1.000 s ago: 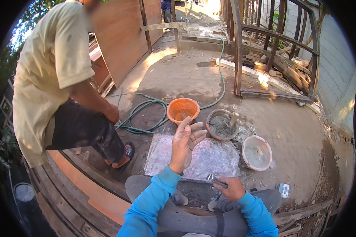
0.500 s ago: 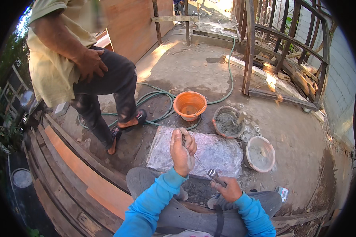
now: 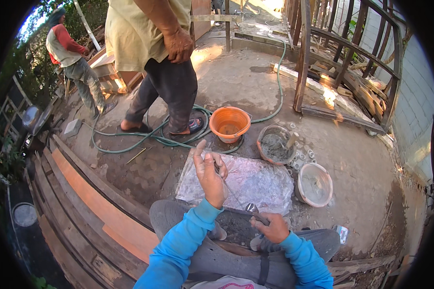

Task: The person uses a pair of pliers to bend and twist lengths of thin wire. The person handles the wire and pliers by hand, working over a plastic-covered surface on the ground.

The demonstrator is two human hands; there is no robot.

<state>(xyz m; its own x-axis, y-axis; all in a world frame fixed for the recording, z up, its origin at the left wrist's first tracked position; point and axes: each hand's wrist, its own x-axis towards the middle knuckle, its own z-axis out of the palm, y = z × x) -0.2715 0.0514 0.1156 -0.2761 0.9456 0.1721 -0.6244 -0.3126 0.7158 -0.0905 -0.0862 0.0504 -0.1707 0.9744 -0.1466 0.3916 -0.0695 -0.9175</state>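
My left hand [image 3: 211, 176] is raised over a plastic-covered slab [image 3: 255, 185]. Its index finger points up, while the other fingers curl around the end of a thin wire [image 3: 233, 195]. The wire slants down toward a shiny, rounded metal piece [image 3: 251, 207] near my right hand. Over my lap, my right hand [image 3: 275, 228] grips a short dark handle [image 3: 259, 219], which seems joined to that metal piece. I cannot make out the exact kind of tool. Both my arms wear blue sleeves, and I sit with knees bent apart.
Beyond the slab stand an orange bucket [image 3: 230, 124], a tub of grey mortar [image 3: 276, 146] and a pale tub [image 3: 315, 185]. Small white rings [image 3: 301, 156] lie between them. A green hose [image 3: 154, 136] coils by a walking person [image 3: 171, 91]. Planks [image 3: 94, 197] lie left; another person [image 3: 74, 62] stands behind.
The nearby person has stepped to the right, bringing another person into view behind. My left index finger has straightened upward, and both hands have shifted slightly left.
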